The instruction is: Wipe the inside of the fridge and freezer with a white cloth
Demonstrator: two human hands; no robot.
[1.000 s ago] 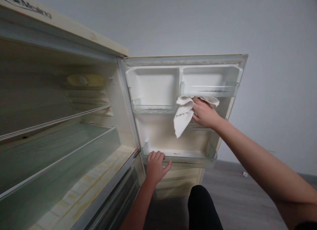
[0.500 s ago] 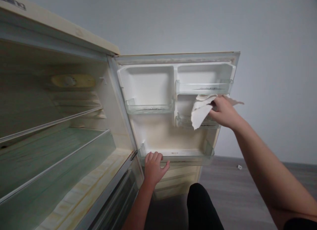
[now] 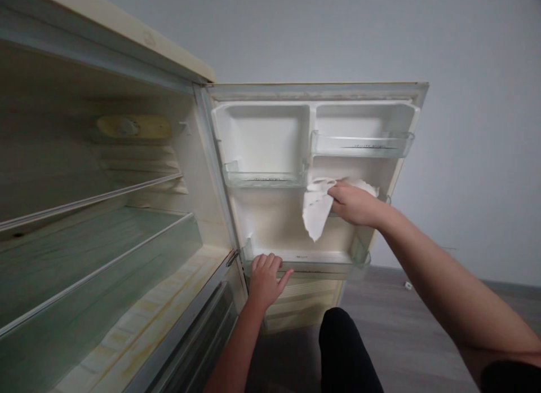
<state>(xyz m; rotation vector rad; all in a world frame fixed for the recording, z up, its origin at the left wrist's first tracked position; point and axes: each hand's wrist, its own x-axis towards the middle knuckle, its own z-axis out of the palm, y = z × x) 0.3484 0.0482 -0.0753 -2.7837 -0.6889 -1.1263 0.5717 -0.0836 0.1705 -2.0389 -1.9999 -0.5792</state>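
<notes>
My right hand [image 3: 353, 202] is closed round a crumpled white cloth [image 3: 318, 208], which hangs down in front of the middle-right door shelf. This clear shelf is largely hidden by the hand and cloth. The fridge door [image 3: 283, 212] stands wide open, with its inner side facing me. Low on the door, my left hand [image 3: 267, 277] has its fingers hooked over the front rim of the bottom door shelf [image 3: 325, 267], near the hinge side. Its thumb sticks out to the right.
The fridge compartment [image 3: 215, 201] lies open on the left, with a glass shelf and a greenish drawer [image 3: 105, 286]. Two more clear bins [image 3: 266, 179] sit higher on the door. My knee [image 3: 342, 336] is below, and a small white object [image 3: 408, 286] lies on the floor.
My right hand has moved left and slightly down with the cloth, away from the door's outer edge. The left hand stays on the bottom shelf. The view has shifted slightly.
</notes>
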